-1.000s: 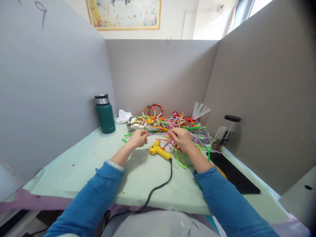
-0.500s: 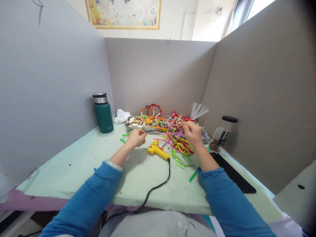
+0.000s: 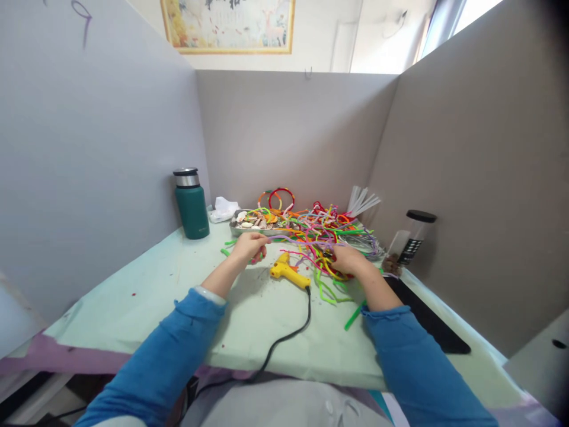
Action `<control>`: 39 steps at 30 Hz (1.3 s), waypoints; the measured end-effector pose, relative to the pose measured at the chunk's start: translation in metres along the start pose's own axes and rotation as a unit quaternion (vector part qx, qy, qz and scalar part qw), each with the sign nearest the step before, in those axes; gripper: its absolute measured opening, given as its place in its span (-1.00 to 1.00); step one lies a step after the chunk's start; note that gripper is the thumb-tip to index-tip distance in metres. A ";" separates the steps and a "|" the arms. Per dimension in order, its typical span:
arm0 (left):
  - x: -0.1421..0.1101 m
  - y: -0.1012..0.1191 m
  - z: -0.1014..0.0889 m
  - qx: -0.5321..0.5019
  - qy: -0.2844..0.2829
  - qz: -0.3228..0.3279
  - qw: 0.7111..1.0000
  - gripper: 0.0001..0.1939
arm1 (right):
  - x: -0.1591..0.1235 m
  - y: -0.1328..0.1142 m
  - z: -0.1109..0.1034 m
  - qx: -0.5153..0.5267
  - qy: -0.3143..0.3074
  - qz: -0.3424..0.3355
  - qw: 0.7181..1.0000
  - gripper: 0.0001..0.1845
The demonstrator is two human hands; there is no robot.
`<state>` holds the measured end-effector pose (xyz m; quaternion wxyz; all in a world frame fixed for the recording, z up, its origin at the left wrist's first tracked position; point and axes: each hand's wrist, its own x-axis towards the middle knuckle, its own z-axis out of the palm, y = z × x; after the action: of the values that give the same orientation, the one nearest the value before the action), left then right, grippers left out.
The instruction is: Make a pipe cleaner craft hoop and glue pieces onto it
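My left hand [image 3: 250,246] pinches one end of a purple pipe cleaner [image 3: 287,238], which stretches rightward over a tangled heap of colourful pipe cleaners [image 3: 328,222]. At the front of the heap, my right hand [image 3: 349,261] is lowered with its fingers bent together among the strands. Something small and dark shows at those fingertips, but I cannot make out what it is. A yellow hot glue gun [image 3: 288,271] lies on the table between my hands, its black cord [image 3: 284,338] running toward me.
Behind my left hand stands a metal tray [image 3: 260,231] of shells. Pipe-cleaner rings [image 3: 281,200] lean at the back. A green bottle [image 3: 192,210] stands left, tissues [image 3: 223,209] beside it. Glue sticks [image 3: 362,201], a clear jar [image 3: 411,240] and a black flat pad [image 3: 427,314] are right.
My right hand has let go of the purple strand's right part and dropped down into the heap's front. My left hand still holds the purple pipe cleaner. The view has shifted slightly.
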<state>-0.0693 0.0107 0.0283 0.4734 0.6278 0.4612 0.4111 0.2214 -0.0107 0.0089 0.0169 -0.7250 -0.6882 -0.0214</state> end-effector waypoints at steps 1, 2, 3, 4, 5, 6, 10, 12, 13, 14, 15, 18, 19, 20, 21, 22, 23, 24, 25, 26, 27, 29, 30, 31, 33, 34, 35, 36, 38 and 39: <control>-0.001 0.000 0.000 -0.021 -0.017 -0.006 1.000 -0.86 | -0.001 0.000 0.000 0.000 0.010 0.005 1.000 -0.60; -0.001 0.000 0.000 -0.040 -0.032 -0.013 0.999 -0.86 | -0.001 0.000 0.000 0.005 0.023 0.010 1.000 -0.61; -0.001 0.000 -0.001 -0.057 -0.044 -0.019 0.997 -0.85 | -0.002 0.000 -0.002 0.012 0.038 0.014 0.999 -0.60; -0.001 -0.001 -0.001 -0.074 -0.056 -0.023 0.995 -0.84 | -0.002 0.001 -0.003 0.021 0.053 0.016 0.998 -0.59; -0.001 -0.001 -0.001 -0.091 -0.065 -0.025 0.993 -0.84 | -0.002 0.002 -0.005 0.030 0.065 0.014 0.997 -0.59; 0.000 -0.002 -0.002 -0.108 -0.073 -0.025 0.991 -0.84 | -0.003 0.002 -0.007 0.039 0.075 0.009 0.996 -0.58; 0.001 -0.002 -0.003 -0.171 -0.084 -0.030 0.981 -0.86 | -0.006 0.000 -0.015 0.112 0.094 -0.029 0.989 -0.53; 0.002 -0.002 -0.004 -0.191 -0.085 -0.034 0.977 -0.86 | -0.009 -0.004 -0.018 0.163 0.085 -0.060 0.981 -0.52; 0.002 -0.002 -0.004 -0.198 -0.087 -0.034 0.976 -0.86 | -0.010 -0.005 -0.019 0.186 0.078 -0.080 0.976 -0.51; 0.001 -0.002 -0.004 -0.204 -0.088 -0.034 0.974 -0.86 | -0.012 -0.007 -0.019 0.205 0.072 -0.103 0.971 -0.51; 0.001 -0.001 -0.004 -0.207 -0.089 -0.033 0.974 -0.86 | -0.013 -0.008 -0.020 0.219 0.067 -0.125 0.965 -0.49; 0.000 -0.001 -0.003 -0.210 -0.090 -0.031 0.973 -0.88 | -0.016 -0.013 -0.020 0.242 0.047 -0.172 0.954 -0.37; 0.000 -0.001 -0.002 -0.209 -0.091 -0.031 0.973 -0.88 | -0.017 -0.015 -0.020 0.244 0.036 -0.180 0.952 -0.31; 0.000 -0.001 -0.002 -0.207 -0.094 -0.030 0.973 -0.89 | -0.018 -0.018 -0.020 0.245 0.023 -0.189 0.951 -0.26; -0.001 -0.001 -0.001 -0.206 -0.098 -0.031 0.973 -0.90 | -0.019 -0.021 -0.019 0.246 0.010 -0.199 0.949 -0.24; -0.001 -0.001 -0.001 -0.204 -0.103 -0.031 0.973 -0.90 | -0.020 -0.026 -0.019 0.248 -0.001 -0.213 0.945 -0.25; -0.002 -0.001 0.000 -0.203 -0.107 -0.032 0.973 -0.90 | -0.021 -0.030 -0.019 0.253 -0.009 -0.227 0.941 -0.28; -0.002 -0.001 0.000 -0.202 -0.111 -0.032 0.973 -0.91 | -0.023 -0.035 -0.019 0.261 -0.011 -0.239 0.935 -0.33; -0.002 -0.001 0.001 -0.202 -0.114 -0.032 0.972 -0.91 | -0.024 -0.040 -0.019 0.273 -0.007 -0.249 0.929 -0.37; -0.003 0.000 0.001 -0.203 -0.116 -0.031 0.972 -0.91 | -0.026 -0.044 -0.020 0.287 0.001 -0.255 0.923 -0.41; -0.003 0.000 0.002 -0.203 -0.118 -0.030 0.972 -0.91 | -0.027 -0.049 -0.021 0.302 0.009 -0.260 0.917 -0.43; -0.004 0.001 0.003 -0.198 -0.126 -0.027 0.972 -0.91 | -0.029 -0.055 -0.021 0.324 0.021 -0.265 0.908 -0.46; -0.005 0.001 0.004 -0.194 -0.131 -0.024 0.972 -0.91 | -0.030 -0.057 -0.021 0.332 0.023 -0.267 0.904 -0.47; -0.007 0.002 0.005 -0.190 -0.136 -0.022 0.972 -0.90 | -0.030 -0.059 -0.020 0.341 0.023 -0.267 0.901 -0.47; -0.010 0.004 0.009 -0.186 -0.144 -0.016 0.972 -0.90 | -0.029 -0.061 -0.017 0.359 0.020 -0.267 0.894 -0.45; -0.011 0.005 0.011 -0.186 -0.146 -0.015 0.972 -0.90 | -0.029 -0.062 -0.015 0.368 0.020 -0.269 0.890 -0.45; -0.013 0.007 0.013 -0.186 -0.148 -0.014 0.971 -0.90 | -0.029 -0.063 -0.014 0.378 0.020 -0.273 0.884 -0.45; -0.014 0.007 0.015 -0.187 -0.151 -0.015 0.971 -0.90 | -0.029 -0.065 -0.013 0.390 0.021 -0.276 0.878 -0.46; -0.016 0.008 0.018 -0.193 -0.158 -0.014 0.968 -0.90 | -0.031 -0.069 -0.013 0.419 0.024 -0.280 0.863 -0.49; -0.016 0.008 0.019 -0.196 -0.162 -0.013 0.967 -0.90 | -0.032 -0.071 -0.014 0.430 0.029 -0.278 0.858 -0.51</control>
<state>-0.0533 -0.0103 0.0307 0.6606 0.5752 0.2968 0.3804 0.1484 -0.0398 0.0207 0.3399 -0.4231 -0.8012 0.2521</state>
